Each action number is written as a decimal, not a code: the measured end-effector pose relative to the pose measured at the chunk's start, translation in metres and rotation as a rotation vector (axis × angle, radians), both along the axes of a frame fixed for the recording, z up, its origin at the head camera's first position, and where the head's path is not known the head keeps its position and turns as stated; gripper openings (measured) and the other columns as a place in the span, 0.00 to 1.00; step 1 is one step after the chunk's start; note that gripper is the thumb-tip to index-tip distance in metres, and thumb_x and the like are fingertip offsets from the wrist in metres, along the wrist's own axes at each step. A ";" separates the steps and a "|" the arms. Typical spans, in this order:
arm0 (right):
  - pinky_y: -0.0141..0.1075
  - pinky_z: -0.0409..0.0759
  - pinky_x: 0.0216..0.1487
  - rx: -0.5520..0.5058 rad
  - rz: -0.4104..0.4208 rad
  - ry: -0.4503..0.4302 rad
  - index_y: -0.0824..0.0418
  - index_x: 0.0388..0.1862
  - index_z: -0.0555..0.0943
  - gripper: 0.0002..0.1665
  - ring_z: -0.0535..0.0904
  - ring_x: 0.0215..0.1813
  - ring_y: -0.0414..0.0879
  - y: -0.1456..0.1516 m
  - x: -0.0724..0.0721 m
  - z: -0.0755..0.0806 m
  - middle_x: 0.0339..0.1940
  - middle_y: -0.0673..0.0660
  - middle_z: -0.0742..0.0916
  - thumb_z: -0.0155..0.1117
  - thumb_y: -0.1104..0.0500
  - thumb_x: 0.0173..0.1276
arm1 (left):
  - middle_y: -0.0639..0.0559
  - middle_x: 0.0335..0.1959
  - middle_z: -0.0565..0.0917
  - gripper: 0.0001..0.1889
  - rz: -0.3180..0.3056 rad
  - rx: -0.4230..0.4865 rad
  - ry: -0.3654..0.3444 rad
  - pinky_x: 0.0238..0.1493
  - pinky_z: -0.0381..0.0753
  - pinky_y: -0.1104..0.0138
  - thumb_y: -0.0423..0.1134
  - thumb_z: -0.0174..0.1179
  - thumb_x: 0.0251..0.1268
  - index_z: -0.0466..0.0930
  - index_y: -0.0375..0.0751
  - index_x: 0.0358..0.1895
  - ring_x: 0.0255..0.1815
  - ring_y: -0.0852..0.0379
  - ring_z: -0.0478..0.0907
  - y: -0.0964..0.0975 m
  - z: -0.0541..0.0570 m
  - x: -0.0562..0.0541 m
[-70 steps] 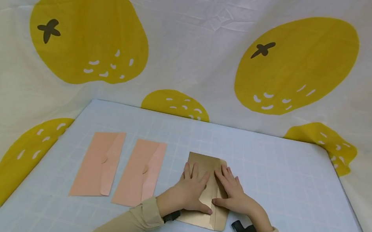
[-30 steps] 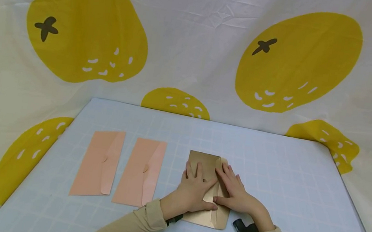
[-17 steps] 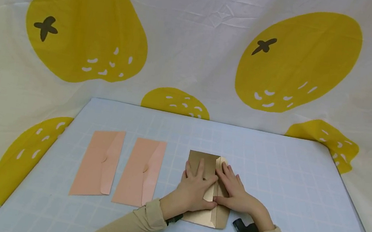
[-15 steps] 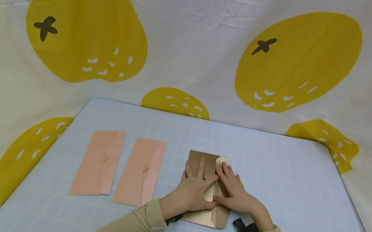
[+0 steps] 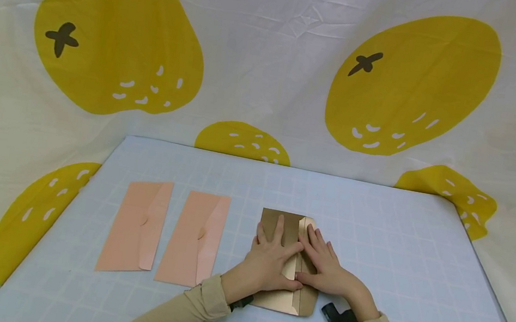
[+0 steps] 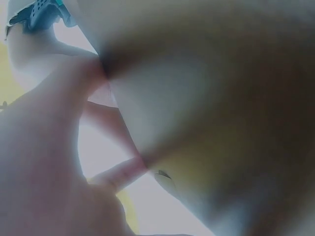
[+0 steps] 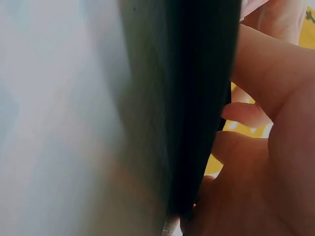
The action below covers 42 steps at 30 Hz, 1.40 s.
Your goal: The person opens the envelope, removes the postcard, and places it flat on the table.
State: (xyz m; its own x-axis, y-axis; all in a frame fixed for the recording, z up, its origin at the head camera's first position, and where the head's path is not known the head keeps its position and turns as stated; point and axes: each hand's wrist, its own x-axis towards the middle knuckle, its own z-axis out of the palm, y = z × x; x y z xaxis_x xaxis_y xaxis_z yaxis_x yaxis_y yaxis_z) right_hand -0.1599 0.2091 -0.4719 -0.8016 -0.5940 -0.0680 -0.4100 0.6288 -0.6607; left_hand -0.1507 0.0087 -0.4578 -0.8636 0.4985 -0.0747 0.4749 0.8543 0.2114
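A gold envelope point(image 5: 275, 300) lies flat on the table with its flap opened out to the right, a crease line running along it. My left hand point(image 5: 268, 264) rests on the envelope's body with its fingers spread, the thumb reaching to the crease. On the flap side, my right hand point(image 5: 329, 270) presses with straight fingers, its fingertips and thumb along the crease. The two thumbs come close together there. In the left wrist view, the fingers of the left hand point(image 6: 54, 142) touch a blurred surface. The right wrist view shows the right hand point(image 7: 266, 142) behind a dark edge.
Two pink envelopes with their flaps folded over, the outer one point(image 5: 129, 231) and the inner one point(image 5: 184, 244), lie side by side left of the hands. All of them are on a pale blue gridded tabletop point(image 5: 400, 241). A white curtain point(image 5: 270, 74) with yellow fruit prints hangs behind.
My left hand has slid slightly right on the gold envelope, its index finger stretching farther up. Light on the fold strip has brightened. My right hand stays nearly in place.
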 end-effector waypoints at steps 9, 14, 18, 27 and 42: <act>0.69 0.29 0.69 0.009 -0.011 -0.014 0.72 0.78 0.52 0.51 0.30 0.78 0.70 0.000 0.001 0.001 0.79 0.74 0.42 0.65 0.50 0.68 | 0.30 0.79 0.44 0.42 -0.009 -0.024 0.018 0.55 0.74 0.39 0.75 0.59 0.54 0.64 0.70 0.74 0.66 0.11 0.51 0.001 -0.002 -0.001; 0.68 0.30 0.70 0.020 -0.017 -0.012 0.71 0.78 0.52 0.51 0.30 0.78 0.69 0.000 0.000 0.000 0.79 0.73 0.42 0.66 0.50 0.67 | 0.31 0.79 0.44 0.42 -0.016 -0.046 0.025 0.56 0.74 0.39 0.77 0.56 0.54 0.64 0.69 0.74 0.66 0.11 0.50 0.001 -0.004 -0.002; 0.67 0.30 0.70 0.034 -0.022 -0.004 0.70 0.78 0.55 0.50 0.31 0.79 0.68 0.000 0.001 0.000 0.80 0.72 0.42 0.66 0.50 0.67 | 0.30 0.79 0.44 0.43 -0.014 -0.037 0.023 0.56 0.74 0.39 0.77 0.56 0.54 0.60 0.70 0.74 0.66 0.10 0.49 0.002 -0.004 -0.002; 0.67 0.32 0.71 0.079 -0.041 0.015 0.67 0.77 0.60 0.47 0.32 0.79 0.68 -0.003 0.002 0.001 0.80 0.72 0.43 0.67 0.50 0.65 | 0.34 0.79 0.49 0.41 -0.019 -0.061 0.004 0.57 0.72 0.39 0.77 0.55 0.55 0.58 0.72 0.72 0.67 0.11 0.49 0.002 -0.004 -0.001; 0.66 0.34 0.72 0.097 -0.054 0.001 0.69 0.76 0.60 0.48 0.33 0.79 0.66 -0.003 0.002 0.003 0.80 0.70 0.44 0.69 0.50 0.64 | 0.23 0.72 0.58 0.47 -0.017 -0.173 0.023 0.61 0.71 0.42 0.80 0.50 0.55 0.52 0.70 0.78 0.70 0.18 0.54 0.002 -0.001 0.001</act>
State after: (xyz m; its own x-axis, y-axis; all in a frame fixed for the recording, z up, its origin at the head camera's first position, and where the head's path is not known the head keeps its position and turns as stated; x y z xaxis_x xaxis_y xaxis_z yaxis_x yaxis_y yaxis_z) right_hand -0.1582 0.2061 -0.4692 -0.8324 -0.5404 -0.1228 -0.3741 0.7113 -0.5951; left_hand -0.1499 0.0108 -0.4586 -0.8578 0.4944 -0.1407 0.4925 0.8689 0.0507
